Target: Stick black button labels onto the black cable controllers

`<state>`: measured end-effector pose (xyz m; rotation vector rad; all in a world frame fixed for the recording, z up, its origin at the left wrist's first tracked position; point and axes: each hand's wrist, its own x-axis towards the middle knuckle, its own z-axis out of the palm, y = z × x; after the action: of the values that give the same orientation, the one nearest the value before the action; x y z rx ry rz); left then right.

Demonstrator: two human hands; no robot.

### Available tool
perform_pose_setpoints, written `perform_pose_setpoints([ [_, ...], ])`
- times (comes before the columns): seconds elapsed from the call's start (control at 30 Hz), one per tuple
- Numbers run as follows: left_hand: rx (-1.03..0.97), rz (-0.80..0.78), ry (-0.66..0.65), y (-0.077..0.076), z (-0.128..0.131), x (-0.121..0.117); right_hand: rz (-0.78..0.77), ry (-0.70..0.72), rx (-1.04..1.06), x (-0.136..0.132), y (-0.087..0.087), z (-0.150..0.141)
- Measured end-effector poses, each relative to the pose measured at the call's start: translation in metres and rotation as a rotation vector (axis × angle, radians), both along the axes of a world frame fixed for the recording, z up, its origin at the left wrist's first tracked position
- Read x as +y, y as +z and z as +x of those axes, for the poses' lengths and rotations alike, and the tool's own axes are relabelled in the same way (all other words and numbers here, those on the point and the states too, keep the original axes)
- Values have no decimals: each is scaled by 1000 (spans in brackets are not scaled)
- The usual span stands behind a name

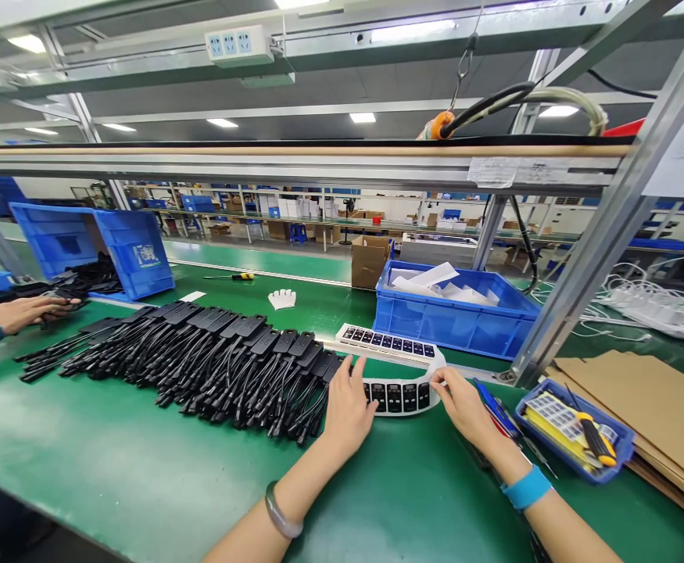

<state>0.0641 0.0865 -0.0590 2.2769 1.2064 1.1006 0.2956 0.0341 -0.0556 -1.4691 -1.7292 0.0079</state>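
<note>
A white strip of black labels [395, 397] lies curled on the green bench, its right end bent up and back. My right hand [462, 403] pinches the strip's right edge between thumb and fingers. My left hand [349, 407], fingers apart, rests at the strip's left end and covers part of it. Just left of that hand, a long row of flat black boxes with short cables [224, 375] lies side by side, cable ends toward me. Behind the curled part is the strip's far stretch, also bearing black labels.
A blue bin [453, 313] with white pieces stands behind the strip. At right are a small blue tray [576, 438] with a cutter and label sheets, and cardboard sheets [640, 407]. Another person's hand [30, 313] is at far left, near a tipped blue crate [142, 254].
</note>
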Motion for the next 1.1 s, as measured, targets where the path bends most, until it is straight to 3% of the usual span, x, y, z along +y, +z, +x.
perform_pose_setpoints([
  [0.1,-106,-343,-111,-9,-7,17,29,-3,55,-6,6,-1],
  [0.2,-91,-414,-123,-18,-6,26,108,-82,166,-13,12,2],
  [0.37,41,-334,-68,-15,1,25,206,-273,442,-35,22,8],
  [0.53,283,-170,69,-3,-3,22,191,-300,606,-61,20,-9],
  [0.67,417,-152,93,-1,-3,18,169,-282,786,-72,8,-26],
  [0.77,430,-192,93,-1,-1,15,134,-268,799,-75,0,-30],
  [0.97,169,-337,94,2,-7,16,57,-188,711,-77,0,-30],
  [1.1,-159,-580,-55,8,-7,6,-40,-146,766,-80,2,-33],
])
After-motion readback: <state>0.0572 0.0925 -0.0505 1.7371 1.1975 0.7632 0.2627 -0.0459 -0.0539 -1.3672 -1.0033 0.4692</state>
